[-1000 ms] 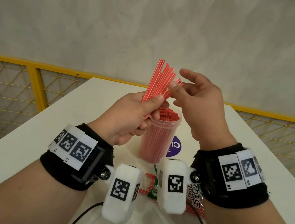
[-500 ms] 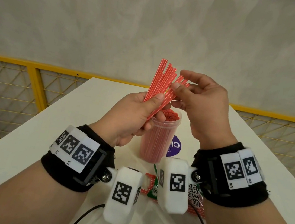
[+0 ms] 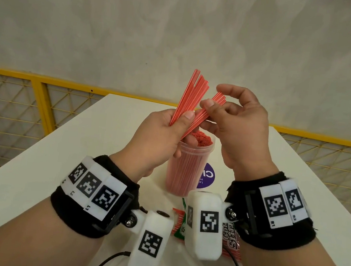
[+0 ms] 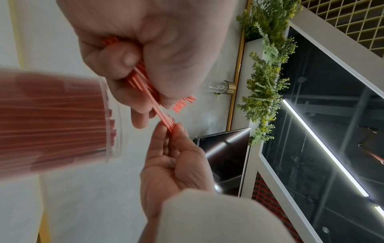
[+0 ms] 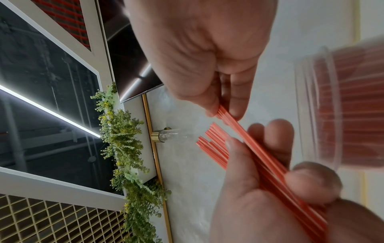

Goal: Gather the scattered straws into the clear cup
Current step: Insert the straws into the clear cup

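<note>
Pale mottled plaster wall [image 3: 181, 35], yellow metal railing with diamond wire mesh [image 3: 9, 103], white rectangular table [image 3: 23, 170], green leafy garland [image 4: 268, 70], glowing white light strip [image 4: 324, 148], small brass wall lamp [image 4: 223, 86]

The red straws [image 3: 190, 100] fan upward in two groups above the clear cup [image 3: 188, 169]. The left group stands nearly upright with uneven top ends; the right group [image 3: 211, 108] of a few straws leans off to the right, its lower ends meeting the first group's just above the cup's rim. The cup stands upright on the white table [image 3: 34, 173], near its middle, packed with upright red straws whose tops fill its mouth.
</note>
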Tool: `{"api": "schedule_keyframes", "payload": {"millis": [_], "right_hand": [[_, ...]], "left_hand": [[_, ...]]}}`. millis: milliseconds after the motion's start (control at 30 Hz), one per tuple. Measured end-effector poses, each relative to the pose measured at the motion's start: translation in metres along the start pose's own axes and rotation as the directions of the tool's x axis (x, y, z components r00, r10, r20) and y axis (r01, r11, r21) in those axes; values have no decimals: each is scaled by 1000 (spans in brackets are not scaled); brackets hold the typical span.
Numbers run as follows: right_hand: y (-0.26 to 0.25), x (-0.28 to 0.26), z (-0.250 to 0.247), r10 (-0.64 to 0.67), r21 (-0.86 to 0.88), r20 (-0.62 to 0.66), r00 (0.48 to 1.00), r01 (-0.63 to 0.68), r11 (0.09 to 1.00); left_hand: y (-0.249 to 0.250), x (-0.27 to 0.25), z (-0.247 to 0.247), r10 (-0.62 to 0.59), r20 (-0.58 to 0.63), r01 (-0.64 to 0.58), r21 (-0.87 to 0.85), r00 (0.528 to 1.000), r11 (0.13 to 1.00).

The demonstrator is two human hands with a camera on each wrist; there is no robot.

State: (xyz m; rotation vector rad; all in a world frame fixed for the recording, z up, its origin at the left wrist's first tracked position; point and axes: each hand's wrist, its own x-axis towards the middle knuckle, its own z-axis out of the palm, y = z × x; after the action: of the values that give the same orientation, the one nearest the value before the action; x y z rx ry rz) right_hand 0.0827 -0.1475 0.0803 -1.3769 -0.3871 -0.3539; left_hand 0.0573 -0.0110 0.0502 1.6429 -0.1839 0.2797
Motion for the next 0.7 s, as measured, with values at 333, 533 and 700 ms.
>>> {"api": "schedule_keyframes", "payload": {"millis": [333,533,700], "right_hand": [[0,16,-24,-173,-65,-316,933,160,985],[7,16,-20,-176,-134,-272,946,144,980],[11,15,-14,-173,-134,-262,949,141,981]], "left_hand": [[-13,7,-3,90,-26,-83,206,996,975],[-18,7,-5,165,74,-181,334,983,925],[-19,8,-5,188,51,-194,351,981,916]]}}
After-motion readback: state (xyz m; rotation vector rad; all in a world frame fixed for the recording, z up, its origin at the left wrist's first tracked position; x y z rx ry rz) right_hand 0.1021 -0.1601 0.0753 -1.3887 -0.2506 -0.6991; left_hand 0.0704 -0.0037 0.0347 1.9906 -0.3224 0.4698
